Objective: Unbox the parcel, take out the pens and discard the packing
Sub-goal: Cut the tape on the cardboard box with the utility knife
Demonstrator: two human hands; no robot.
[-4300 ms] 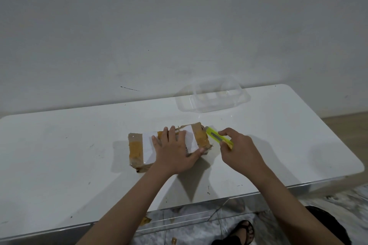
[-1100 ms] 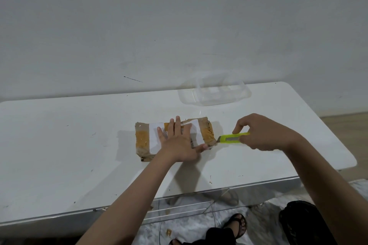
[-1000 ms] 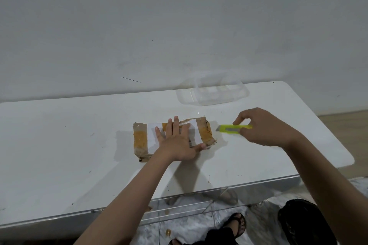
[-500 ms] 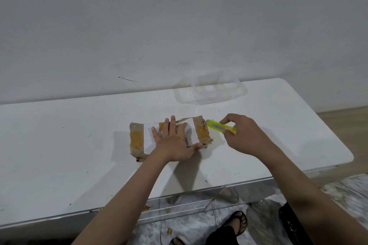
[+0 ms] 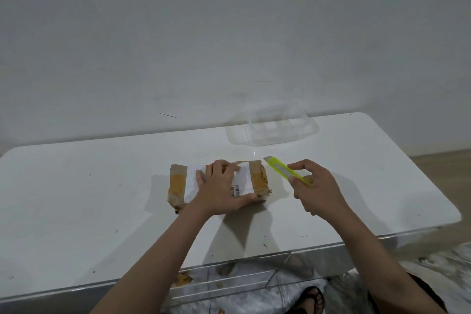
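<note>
Hands [image 5: 221, 190] on parcel [image 5: 178, 182], cutter [image 5: 285, 170]

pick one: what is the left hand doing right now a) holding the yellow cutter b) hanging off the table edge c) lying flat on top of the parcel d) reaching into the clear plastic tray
c: the left hand lies spread on the parcel and pins it to the table, while the right hand grips the cutter.

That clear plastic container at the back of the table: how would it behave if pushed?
The clear container looks thin-walled and empty, so probably light. On the glossy white table it would likely slide, not tip, given its low, wide shape.
</note>
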